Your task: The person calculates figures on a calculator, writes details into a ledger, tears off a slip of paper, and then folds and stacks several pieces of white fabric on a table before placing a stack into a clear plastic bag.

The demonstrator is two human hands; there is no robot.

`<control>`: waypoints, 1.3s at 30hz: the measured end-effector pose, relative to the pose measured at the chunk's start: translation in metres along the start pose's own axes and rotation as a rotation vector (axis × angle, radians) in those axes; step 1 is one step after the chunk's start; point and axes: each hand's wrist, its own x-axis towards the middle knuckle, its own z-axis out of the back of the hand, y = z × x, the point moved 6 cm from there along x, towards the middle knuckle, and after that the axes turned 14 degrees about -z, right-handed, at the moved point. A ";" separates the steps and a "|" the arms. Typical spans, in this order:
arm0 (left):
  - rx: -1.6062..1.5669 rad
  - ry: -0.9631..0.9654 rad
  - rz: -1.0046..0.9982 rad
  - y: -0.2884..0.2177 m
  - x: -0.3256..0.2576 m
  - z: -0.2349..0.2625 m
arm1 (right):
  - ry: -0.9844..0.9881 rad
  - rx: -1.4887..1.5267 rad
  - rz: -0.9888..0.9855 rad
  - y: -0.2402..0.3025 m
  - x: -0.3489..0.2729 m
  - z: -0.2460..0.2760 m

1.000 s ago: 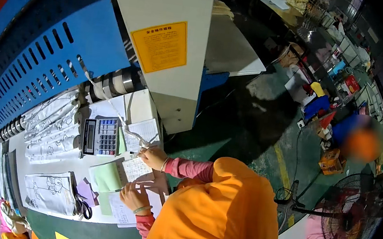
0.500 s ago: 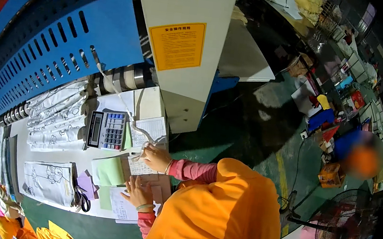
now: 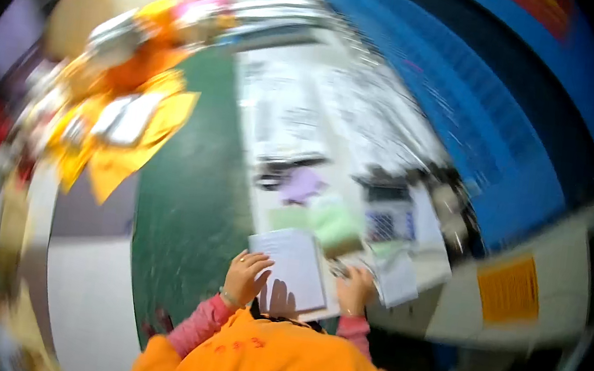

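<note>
My left hand (image 3: 247,277) is at the left edge of a white sheet of paper (image 3: 296,265), fingers apart and slightly bent, holding nothing; its shadow falls across the sheet. To the right of the paper, my right hand (image 3: 355,290) has its fingers curled together beside a small pad; whatever they hold is blurred. Light green paper (image 3: 333,220) lies just beyond the hands, with purple slips (image 3: 302,186) farther off. A grey calculator (image 3: 390,223) lies ahead of my right hand, and a white sheet (image 3: 398,278) lies beside that hand.
Folded white patterned cloth (image 3: 283,121) and a dark-handled item (image 3: 269,180) lie farther along the white table. A blue slotted machine (image 3: 467,125) borders its right side. Green floor (image 3: 190,180) separates it from yellow-orange cloth (image 3: 142,144) at left.
The view has swung sharply to the left, so the machine now stands at right. My left hand has shifted to the paper's left edge; my right hand stays near the pads.
</note>
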 end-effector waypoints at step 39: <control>-1.374 -0.673 -0.940 0.025 -0.003 0.464 | 0.378 0.476 0.299 0.355 -0.017 -0.191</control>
